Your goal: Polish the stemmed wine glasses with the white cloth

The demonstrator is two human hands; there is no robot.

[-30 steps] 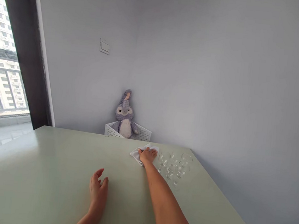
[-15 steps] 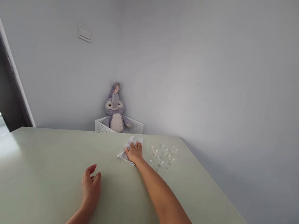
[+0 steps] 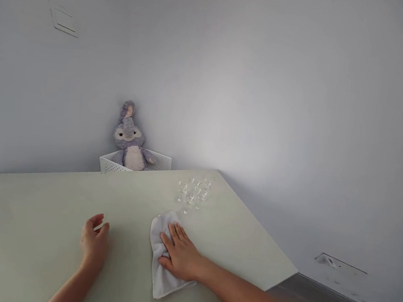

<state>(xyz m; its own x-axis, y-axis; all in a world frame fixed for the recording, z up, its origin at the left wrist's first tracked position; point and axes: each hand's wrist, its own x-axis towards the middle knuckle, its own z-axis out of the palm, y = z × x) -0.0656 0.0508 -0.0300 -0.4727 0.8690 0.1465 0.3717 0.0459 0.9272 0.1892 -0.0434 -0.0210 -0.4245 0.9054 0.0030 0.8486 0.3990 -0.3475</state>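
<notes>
A white cloth (image 3: 161, 262) lies spread on the pale green table (image 3: 52, 202). My right hand (image 3: 180, 254) is flat on top of it, fingers stretched out and a little apart. To the left, my left hand (image 3: 94, 238) hovers over or rests on the table with curled fingers, thumb and fingertips apart and nothing between them. Several clear stemmed glasses (image 3: 192, 191) stand in a group just beyond the cloth, not touched by either hand.
Behind the table's far edge, a grey plush toy (image 3: 134, 156) sits in a white perforated basket (image 3: 162, 161). Grey walls (image 3: 281, 106) rise behind and to the right. A switch (image 3: 64, 20) is on the left wall, a socket (image 3: 341, 264) low on the right.
My right hand and the cloth have moved from the left of the glasses toward me, and the cloth is more spread out. The view has turned to the right. My left hand keeps its curled shape.
</notes>
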